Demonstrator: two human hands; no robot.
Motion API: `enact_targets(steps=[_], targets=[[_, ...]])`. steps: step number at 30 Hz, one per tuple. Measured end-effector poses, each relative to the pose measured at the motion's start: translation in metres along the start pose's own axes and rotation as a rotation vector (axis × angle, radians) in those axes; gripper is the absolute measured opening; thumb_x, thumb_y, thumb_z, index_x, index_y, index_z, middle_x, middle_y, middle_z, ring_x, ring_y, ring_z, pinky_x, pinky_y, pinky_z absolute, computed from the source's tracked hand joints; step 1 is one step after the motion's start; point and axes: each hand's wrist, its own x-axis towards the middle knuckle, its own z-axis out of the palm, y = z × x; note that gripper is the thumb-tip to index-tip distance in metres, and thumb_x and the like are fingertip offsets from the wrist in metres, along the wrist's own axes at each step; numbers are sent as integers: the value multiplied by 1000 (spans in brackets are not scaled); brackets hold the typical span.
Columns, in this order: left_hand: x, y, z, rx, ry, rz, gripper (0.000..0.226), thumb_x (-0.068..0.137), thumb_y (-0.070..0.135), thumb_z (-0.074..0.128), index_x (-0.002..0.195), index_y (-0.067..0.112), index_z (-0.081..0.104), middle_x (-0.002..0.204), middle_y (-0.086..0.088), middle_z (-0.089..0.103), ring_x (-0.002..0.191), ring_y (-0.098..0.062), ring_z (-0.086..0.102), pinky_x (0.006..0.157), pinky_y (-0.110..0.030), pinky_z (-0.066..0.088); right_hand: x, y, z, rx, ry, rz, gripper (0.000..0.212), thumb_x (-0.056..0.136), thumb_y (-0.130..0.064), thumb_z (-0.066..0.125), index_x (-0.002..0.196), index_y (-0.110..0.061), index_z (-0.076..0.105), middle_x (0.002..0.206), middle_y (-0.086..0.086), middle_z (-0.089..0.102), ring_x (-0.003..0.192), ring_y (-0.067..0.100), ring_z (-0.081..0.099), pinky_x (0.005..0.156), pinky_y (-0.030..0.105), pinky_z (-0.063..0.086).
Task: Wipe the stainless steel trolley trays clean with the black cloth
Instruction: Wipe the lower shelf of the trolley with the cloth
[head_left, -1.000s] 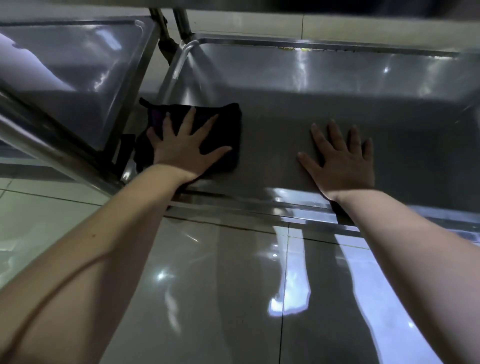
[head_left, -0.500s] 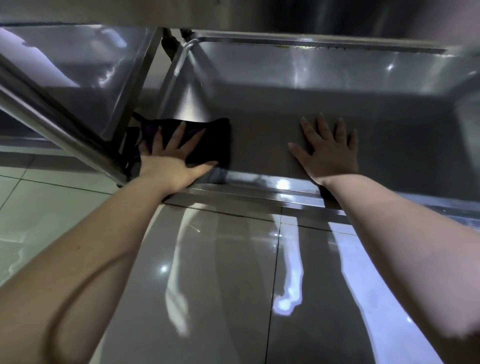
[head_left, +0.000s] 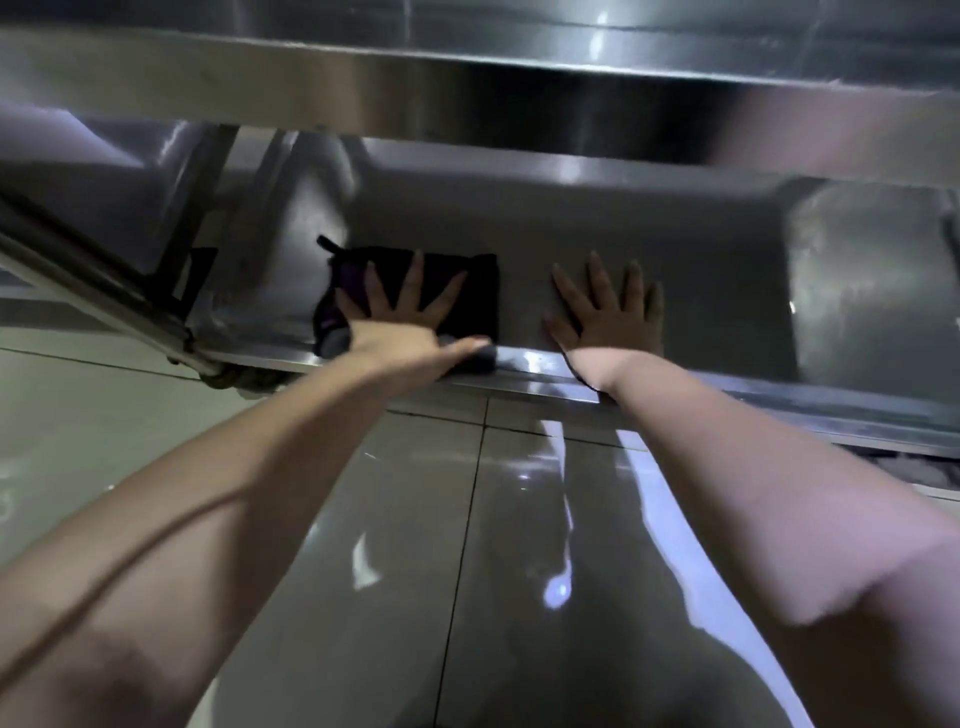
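Stainless steel, dull grey and streaked with glare, forms the lower trolley tray (head_left: 717, 270), a shallow pan with raised walls at left, back and right and a bright front rim (head_left: 524, 359) nearest the person. An upper stainless steel tray's edge (head_left: 467, 88) overhangs it across the top of the view, and a slanting steel frame rail (head_left: 104, 291) crosses just beyond the left wall. Bare tray floor lies open behind both hands to the back wall and away to the right wall. Both forearms reach in over the rim from above a glossy grey tiled floor (head_left: 104, 415). The left hand (head_left: 400, 317) presses palm-down on the folded black cloth (head_left: 480, 291), fingers straight and spread, thumb stretched along the rim, gripping nothing. The right hand (head_left: 608, 317) lies flat on bare steel just beside the cloth, fingers straight and splayed. The cloth sits in the tray's near-left part, its near edge at the rim; it shows a purplish tinge at the left and a small tab at its far-left corner.
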Motion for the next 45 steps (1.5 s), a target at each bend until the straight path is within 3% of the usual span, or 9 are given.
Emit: enact_targets(steps=[8, 11, 16, 21, 26, 31, 37, 40, 45], targets=[[2, 103, 4, 99, -21, 0, 85, 75, 91, 17, 145, 55, -14, 161, 1, -25, 141, -53, -17, 101, -80, -7, -12, 131, -39, -129, -184, -132, 60, 100, -58, 26, 151, -50, -4, 164, -9, -9, 150, 31, -8, 120, 50, 0], [-3, 124, 9, 65, 41, 8, 85, 74, 90, 12, 148, 53, -10, 162, 1, -21, 142, -53, -13, 102, -79, -8, -34, 150, -25, -15, -143, -55, 58, 99, -60, 26, 148, -56, -4, 163, -12, -11, 147, 43, -10, 119, 51, -5], [1, 185, 17, 58, 54, 77, 85, 73, 90, 5, 146, 52, -16, 160, 0, -26, 141, -53, -17, 101, -77, -9, -38, 152, -10, 31, 14, -69, 57, 99, -57, 27, 151, -52, 2, 164, -13, -5, 150, 32, -10, 119, 49, -9], [2, 259, 19, 58, 20, 168, 82, 80, 87, 15, 145, 52, -21, 158, -3, -31, 138, -54, -24, 98, -79, -14, -32, 166, -15, 634, 195, 90, 49, 104, -24, 41, 152, -23, 32, 159, 8, 29, 149, 25, 18, 120, 38, 11], [4, 269, 15, 28, -27, 167, 72, 84, 82, 17, 144, 58, -16, 159, 5, -29, 141, -47, -26, 100, -75, -17, -44, 165, -28, 1117, 351, 222, 37, 98, -11, 52, 135, -17, 58, 137, -3, 56, 129, 16, 50, 109, 22, 35], [22, 211, -5, 105, 145, 336, 51, 97, 63, 9, 146, 60, -2, 163, 14, -9, 147, -39, -15, 108, -72, -9, -57, 168, -29, 702, 347, 28, 24, 89, -10, 64, 111, -15, 74, 130, 0, 63, 118, 19, 56, 98, 7, 30], [14, 197, -18, 132, 238, 461, 56, 98, 56, 35, 152, 42, 25, 164, 1, 13, 149, -38, 2, 114, -64, 2, -70, 167, -36, 425, 329, -122, 21, 84, -25, 74, 104, -18, 76, 122, 6, 63, 119, 32, 47, 96, 33, 39], [-6, 188, -20, 8, 390, 736, 40, 92, 38, 60, 126, 17, 64, 134, -10, 58, 129, -37, 45, 108, -49, 32, -80, 168, -38, 395, 164, -186, 18, 87, -35, 72, 99, -24, 76, 108, -1, 70, 106, 25, 61, 81, 30, 45], [-27, 184, -8, -180, 273, 774, 24, 96, 32, 56, 111, 18, 69, 109, -1, 65, 105, -26, 55, 86, -36, 44, -88, 175, -37, 449, 95, -135, 27, 84, -45, 72, 108, -33, 74, 109, -11, 72, 104, 14, 63, 83, 30, 46]])
